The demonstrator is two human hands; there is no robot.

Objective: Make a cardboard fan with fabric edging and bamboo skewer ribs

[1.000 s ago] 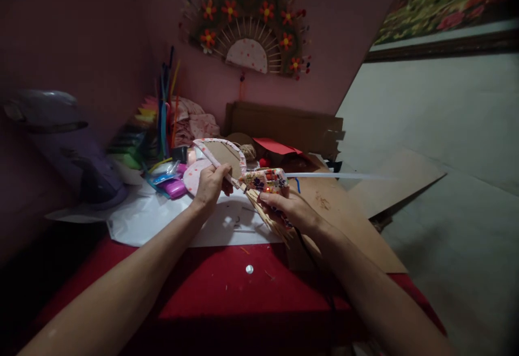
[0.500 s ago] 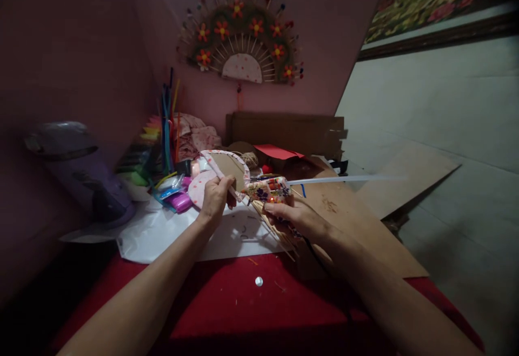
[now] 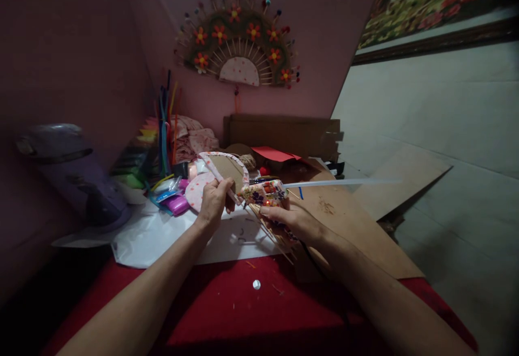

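Observation:
My left hand (image 3: 214,200) is closed on the lower edge of a half-round cardboard piece (image 3: 225,169), whose rim is wrapped in pale dotted fabric. A flower-patterned hot glue gun (image 3: 265,193) sits in my right hand (image 3: 298,216), its fingers wrapped around the handle. The gun's nozzle points left, at the cardboard's fabric edge; whether the tip touches cannot be made out. A long whitish glue stick (image 3: 340,182) sticks out of its back, and a small orange light glows on its side. Behind my left hand lies a dotted fabric-covered piece (image 3: 198,190).
Thin wooden sticks (image 3: 270,232) lie under the gun on a white sheet (image 3: 154,237). Brown cardboard (image 3: 357,232) covers the right side of the red cloth (image 3: 211,313). Purple packets (image 3: 177,205), pipe cleaners (image 3: 164,129) and a purple container (image 3: 77,178) stand left. A decorated fan (image 3: 239,42) hangs behind.
The whole view has shifted slightly. Both hands keep their hold on the cardboard piece and the glue gun, with hardly any movement between them.

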